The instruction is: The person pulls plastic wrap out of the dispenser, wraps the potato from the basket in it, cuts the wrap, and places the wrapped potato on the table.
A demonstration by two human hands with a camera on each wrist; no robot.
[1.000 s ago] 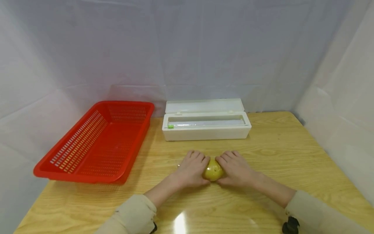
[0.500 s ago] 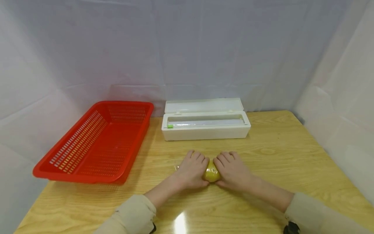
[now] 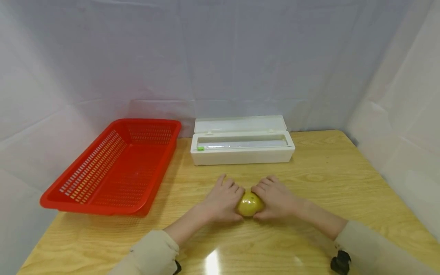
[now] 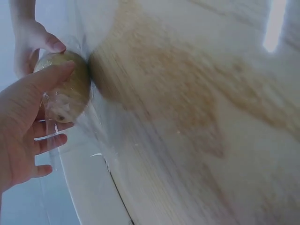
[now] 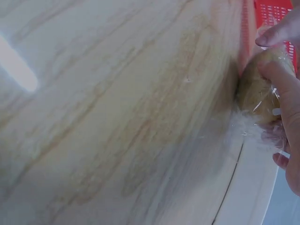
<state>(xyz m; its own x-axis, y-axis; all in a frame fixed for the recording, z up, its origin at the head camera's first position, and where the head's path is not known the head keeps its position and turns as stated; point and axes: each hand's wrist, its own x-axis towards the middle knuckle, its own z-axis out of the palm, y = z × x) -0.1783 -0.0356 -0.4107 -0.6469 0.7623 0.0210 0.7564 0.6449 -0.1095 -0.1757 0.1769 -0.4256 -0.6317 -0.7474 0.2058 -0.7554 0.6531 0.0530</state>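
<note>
A yellow pear point(image 3: 249, 205) with a shiny layer of clear plastic wrap lies between my hands, low over the table, in the head view. My left hand point(image 3: 224, 200) grips its left side, thumb in front; in the left wrist view the other fingers are spread, some off the fruit. From the right, my right hand point(image 3: 277, 200) holds it with thumb and fingers around its side. Loose crinkled plastic wrap point(image 5: 248, 125) sticks out beyond the pear in the right wrist view. The undersides of the fruit and several fingertips are hidden.
Behind the hands stands a white wrap dispenser box point(image 3: 242, 156), lid raised, a roll point(image 3: 244, 144) and a green slider point(image 3: 201, 148) inside. A red plastic basket point(image 3: 161, 168) sits at the left. The wooden table point(image 3: 330, 183) meets white sheeting point(image 3: 220, 57) behind.
Half a second ago the hands pressed closer and covered more of the pear. Now the left hand has shifted slightly toward the body, its index finger lifted, and more of the pear shows.
</note>
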